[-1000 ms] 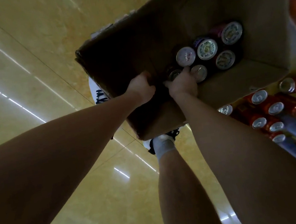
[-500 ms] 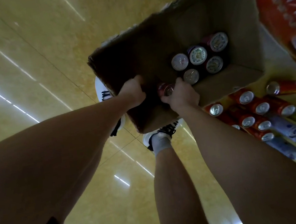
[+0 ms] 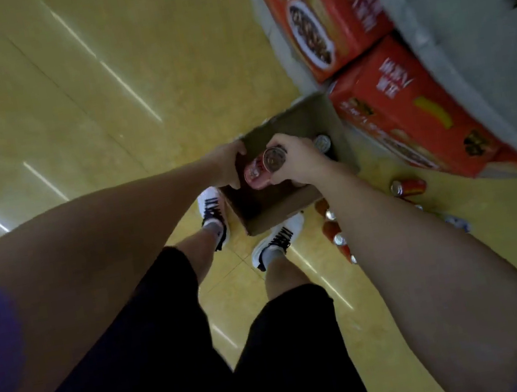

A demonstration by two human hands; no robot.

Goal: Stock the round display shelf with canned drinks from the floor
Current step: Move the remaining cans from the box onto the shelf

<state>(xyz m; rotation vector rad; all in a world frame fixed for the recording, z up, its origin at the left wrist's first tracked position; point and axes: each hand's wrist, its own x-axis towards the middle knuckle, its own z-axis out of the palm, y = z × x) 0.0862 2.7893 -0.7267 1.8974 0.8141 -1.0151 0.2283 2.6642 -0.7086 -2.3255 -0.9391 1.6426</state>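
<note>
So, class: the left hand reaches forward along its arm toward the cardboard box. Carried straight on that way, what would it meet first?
The left hand already grips the near edge of the cardboard box. Straight on, it would probably meet the red can held by the right hand, though depth is unclear.

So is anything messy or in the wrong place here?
Yes. Several cans lie on their sides on the floor, loose beside the cardboard box, not standing up. The right hand grips a red can over the box while the left hand holds its edge. Nothing looks spilled.
</note>
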